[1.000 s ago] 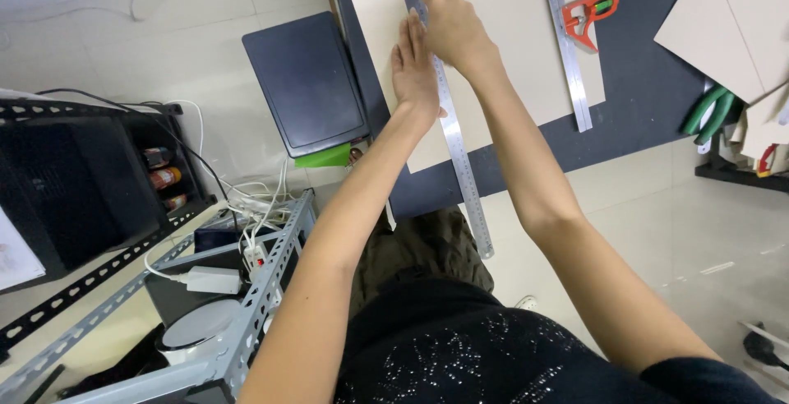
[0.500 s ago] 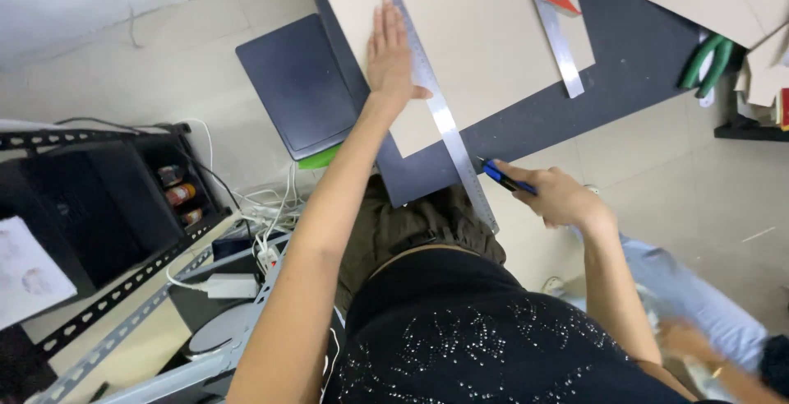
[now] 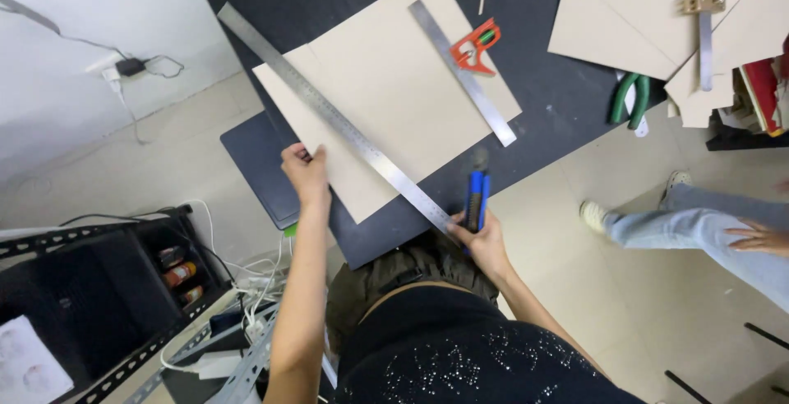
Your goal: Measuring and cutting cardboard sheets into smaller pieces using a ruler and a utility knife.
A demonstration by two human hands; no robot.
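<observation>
A person stands at the near edge of a dark work table (image 3: 567,116), seen from above. Their left hand (image 3: 306,175) rests on the near left corner of a large tan cardboard sheet (image 3: 394,83), fingers curled over its edge and pressing it down. Half a second ago this hand lay flat, fingers spread, farther in on the long steel ruler (image 3: 329,116); now it has drawn back to the sheet's corner and no longer touches the ruler.

The ruler lies diagonally across the sheet, from the far left down to the near right, where its end meets the right hand (image 3: 483,240). That hand is wrapped around a blue utility knife (image 3: 476,198), which points away from the person beside the ruler's near end. Earlier the knife was held off the near edge of the table; it has since been brought up to the table.

Farther right on the sheet lies a combination square (image 3: 468,63) with a red head. Green-handled pliers (image 3: 629,100) lie on the bare table to the right, near more cardboard pieces (image 3: 625,18). Another person's leg in jeans (image 3: 707,231) shows at the right.
</observation>
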